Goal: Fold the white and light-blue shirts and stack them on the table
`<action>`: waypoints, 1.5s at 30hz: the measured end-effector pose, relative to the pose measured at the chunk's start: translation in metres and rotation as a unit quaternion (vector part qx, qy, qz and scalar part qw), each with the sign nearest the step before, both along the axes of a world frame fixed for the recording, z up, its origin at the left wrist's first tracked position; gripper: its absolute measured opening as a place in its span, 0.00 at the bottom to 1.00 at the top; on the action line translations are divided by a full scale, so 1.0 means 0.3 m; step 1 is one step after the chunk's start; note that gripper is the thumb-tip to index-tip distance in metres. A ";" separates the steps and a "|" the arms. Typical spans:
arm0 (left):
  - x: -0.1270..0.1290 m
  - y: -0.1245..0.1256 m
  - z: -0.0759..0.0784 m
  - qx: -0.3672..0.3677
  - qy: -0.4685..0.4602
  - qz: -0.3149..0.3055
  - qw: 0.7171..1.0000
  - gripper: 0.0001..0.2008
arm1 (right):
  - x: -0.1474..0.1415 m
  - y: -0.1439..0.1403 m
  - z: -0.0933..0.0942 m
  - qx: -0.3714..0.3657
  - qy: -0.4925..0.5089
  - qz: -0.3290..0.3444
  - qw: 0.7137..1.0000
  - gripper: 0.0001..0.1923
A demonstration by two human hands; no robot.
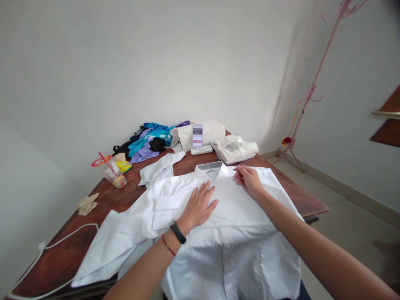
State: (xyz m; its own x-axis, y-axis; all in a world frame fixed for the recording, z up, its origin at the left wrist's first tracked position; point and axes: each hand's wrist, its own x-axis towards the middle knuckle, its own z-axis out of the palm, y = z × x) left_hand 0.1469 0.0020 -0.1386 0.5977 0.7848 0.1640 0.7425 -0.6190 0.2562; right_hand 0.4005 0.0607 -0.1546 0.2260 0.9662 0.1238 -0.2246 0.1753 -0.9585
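A white long-sleeved shirt [240, 208] lies spread over the wooden table, its collar [224, 170] pointing away from me and its lower part hanging over the near edge. One sleeve is folded across the chest, with the cuff [165, 212] resting at the left. The other sleeve [115, 233] stretches out to the left. My left hand [200, 204] lies flat on the folded sleeve below the collar, fingers spread. Near the right shoulder, my right hand [248, 180] has its fingers curled and pinched at the cloth; the fingertips are partly hidden.
A plastic cup [114, 173] with a red straw stands at the left. Behind are a heap of clothes [153, 139], a white box [212, 131], a phone [197, 136] and folded garments [234, 148]. A white cable [40, 254] runs along the left; a pink coat rack [312, 87] stands right.
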 end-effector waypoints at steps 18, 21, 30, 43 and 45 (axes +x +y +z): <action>-0.345 -0.548 0.185 -0.151 -0.662 0.293 0.673 0.16 | 0.000 0.018 0.000 0.003 0.085 0.030 0.996 0.19; -0.423 -0.651 0.149 -0.144 -0.687 0.393 0.594 0.16 | 0.003 0.022 -0.008 0.003 0.084 0.032 0.996 0.18; -0.456 -0.687 0.215 -0.129 -0.741 0.419 0.508 0.05 | 0.021 0.012 -0.002 0.006 0.099 0.027 0.995 0.17; -0.441 -0.649 0.199 -0.217 -0.755 0.415 0.459 0.06 | 0.024 0.011 -0.001 0.006 0.094 0.038 0.995 0.16; -0.444 -0.664 0.196 -0.199 -0.759 0.427 0.451 0.07 | 0.024 0.011 -0.001 0.004 0.091 0.039 0.995 0.16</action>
